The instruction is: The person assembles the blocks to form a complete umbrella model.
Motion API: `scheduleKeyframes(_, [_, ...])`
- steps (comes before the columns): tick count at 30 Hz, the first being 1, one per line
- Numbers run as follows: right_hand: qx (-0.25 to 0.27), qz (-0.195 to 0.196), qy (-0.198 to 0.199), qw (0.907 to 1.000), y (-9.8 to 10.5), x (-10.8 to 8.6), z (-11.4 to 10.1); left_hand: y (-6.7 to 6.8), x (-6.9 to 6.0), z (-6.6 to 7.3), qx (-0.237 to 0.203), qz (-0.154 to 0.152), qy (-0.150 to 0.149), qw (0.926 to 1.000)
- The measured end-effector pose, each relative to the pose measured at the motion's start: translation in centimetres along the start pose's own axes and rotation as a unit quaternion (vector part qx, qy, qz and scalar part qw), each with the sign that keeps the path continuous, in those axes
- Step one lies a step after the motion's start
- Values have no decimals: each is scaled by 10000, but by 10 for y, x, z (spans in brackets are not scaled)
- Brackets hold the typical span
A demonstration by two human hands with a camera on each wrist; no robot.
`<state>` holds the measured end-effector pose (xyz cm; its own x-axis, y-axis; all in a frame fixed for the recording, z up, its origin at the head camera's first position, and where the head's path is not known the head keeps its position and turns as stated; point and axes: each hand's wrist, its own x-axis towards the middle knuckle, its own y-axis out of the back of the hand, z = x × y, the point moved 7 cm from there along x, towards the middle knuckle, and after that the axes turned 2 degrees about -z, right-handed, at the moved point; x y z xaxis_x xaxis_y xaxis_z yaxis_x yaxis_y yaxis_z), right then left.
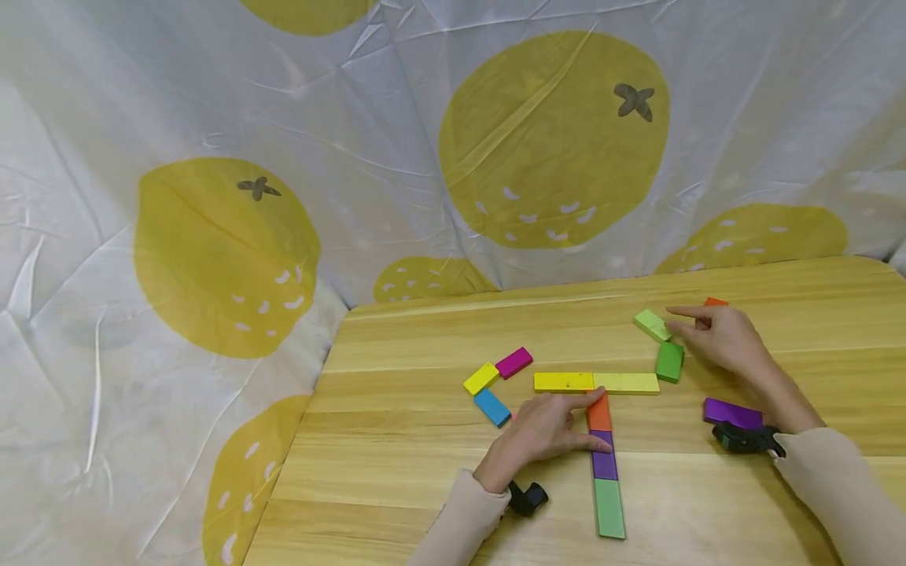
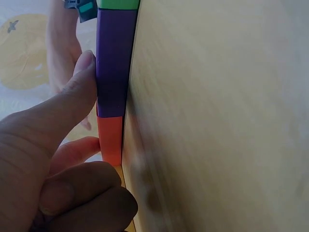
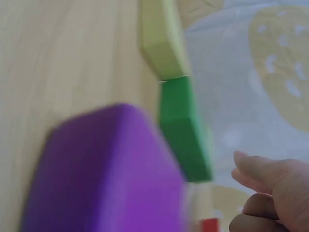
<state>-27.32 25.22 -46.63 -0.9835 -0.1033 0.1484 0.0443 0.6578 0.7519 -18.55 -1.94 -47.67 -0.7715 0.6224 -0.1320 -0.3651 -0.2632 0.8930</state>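
Note:
Flat coloured blocks lie in a T on the wooden table. Its crossbar is a yellow block (image 1: 563, 382) and a pale yellow block (image 1: 626, 384); its stem is an orange block (image 1: 599, 413), a purple block (image 1: 605, 464) and a light green block (image 1: 609, 509). My left hand (image 1: 543, 428) touches the stem, index finger at the orange block and thumb on the purple one, other fingers folded. My right hand (image 1: 725, 339) hovers, thumb and index finger apart, beside a lime block (image 1: 652, 325) and a green block (image 1: 669, 362). Nothing shows between its fingertips.
Left of the T lie a magenta block (image 1: 514, 362), a small yellow block (image 1: 482, 379) and a blue block (image 1: 491, 408). Another purple block (image 1: 732, 413) lies by the right wrist. A red-orange block (image 1: 716, 302) sits behind the right hand. A lemon-print cloth (image 1: 396, 196) hangs behind the table.

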Motion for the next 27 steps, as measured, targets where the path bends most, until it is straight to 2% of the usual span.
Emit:
scheduleKeyframes(4, [70,5,44,10000,14,-12,-3,1,-1,0,5,26,0,10000])
scheduleKeyframes(8, [136,-241,1,9996,21,-31,-2,1,-1,-1,21,35,2,10000])
scheduleKeyframes(12, [302,-713,93,9970,22,-57,0,1,-1,-1,42,30,-1,10000])
scheduleKeyframes(17, [568,-1504,157,9869,14,-88,9,0,-1,-1,94,41,-11,9999])
scheduleKeyframes(20, [611,-1753,292,9822,9,-101,13,1,-1,0,79,46,-26,10000])
scheduleKeyframes(23, [434,-1654,317,9848,6,-106,17,1,-1,0,82,47,-21,10000])
scheduleKeyframes(27, [-33,-995,342,9944,8,-103,17,1,-1,1,129,39,-3,9999])
